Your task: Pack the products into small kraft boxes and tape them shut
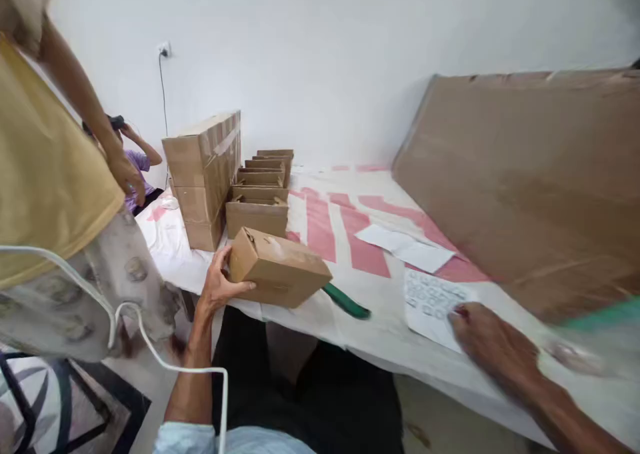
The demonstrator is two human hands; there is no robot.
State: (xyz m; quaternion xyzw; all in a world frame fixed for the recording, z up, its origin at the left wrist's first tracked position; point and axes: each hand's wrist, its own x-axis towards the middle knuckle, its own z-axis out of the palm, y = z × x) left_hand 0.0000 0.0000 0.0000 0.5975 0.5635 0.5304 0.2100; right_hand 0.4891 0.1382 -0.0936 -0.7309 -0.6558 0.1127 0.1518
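Note:
My left hand (220,284) grips the left end of a closed cardboard box (285,271), thumb along its near side and fingers behind. The box is tilted at the table's front edge. A green curved handle-like thing (347,302) sticks out from behind the box; the rest of it is hidden. My right hand (493,337), slightly blurred, is over the right edge of a white sheet with rows of small printed labels (433,304). Its fingers are curled together, and whatever they pinch is too small to make out.
Open cardboard boxes (257,217) line up behind the held box, beside a stack of taped cartons (193,191). White papers (405,246) lie on the covered table (320,224). A large cardboard sheet (530,181) leans at right. One person (60,147) stands left, another sits behind; a white cable (165,364) crosses nearby.

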